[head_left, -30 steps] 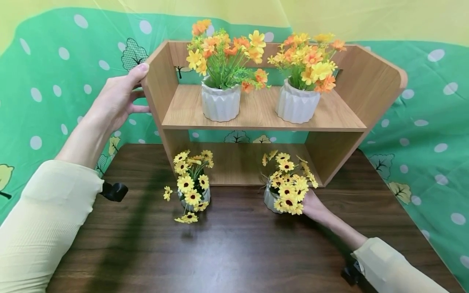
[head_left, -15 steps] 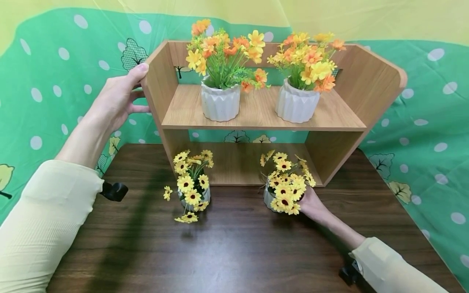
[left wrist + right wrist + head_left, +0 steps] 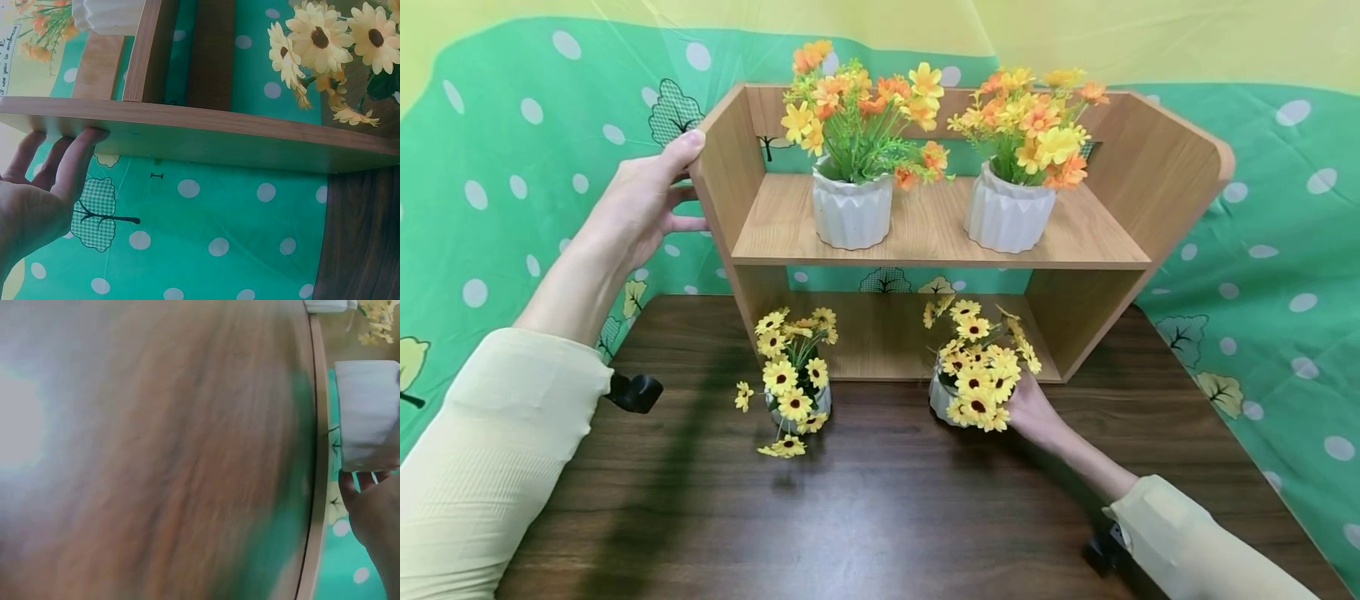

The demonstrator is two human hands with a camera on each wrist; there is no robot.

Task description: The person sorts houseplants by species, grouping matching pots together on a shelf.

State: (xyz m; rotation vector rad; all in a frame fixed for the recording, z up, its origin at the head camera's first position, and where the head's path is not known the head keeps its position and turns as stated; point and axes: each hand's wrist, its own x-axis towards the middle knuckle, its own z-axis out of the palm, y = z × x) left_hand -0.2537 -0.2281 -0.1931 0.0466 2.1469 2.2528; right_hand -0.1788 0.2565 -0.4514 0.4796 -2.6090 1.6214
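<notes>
My right hand grips a small white pot of yellow daisy-like flowers from its right side, just in front of the wooden shelf's lower board. In the right wrist view the fingers reach round the white pot; the blooms hide part of the hand from above. At the upper left, my left hand touches the two-tier wooden shelf, thumb at the front edge of its side panel. Seen from the left wrist, the fingertips press the panel's outer face, extended rather than wrapped round it.
Two white pots with orange and yellow flowers stand on the upper board. A second pot of yellow daisies is on the dark wooden table, before the shelf's left end. Behind hangs a green dotted cloth.
The right hand and its pot of yellow flowers have shifted a little left and toward the shelf. The left hand, the shelf and the other pots hold their places.
</notes>
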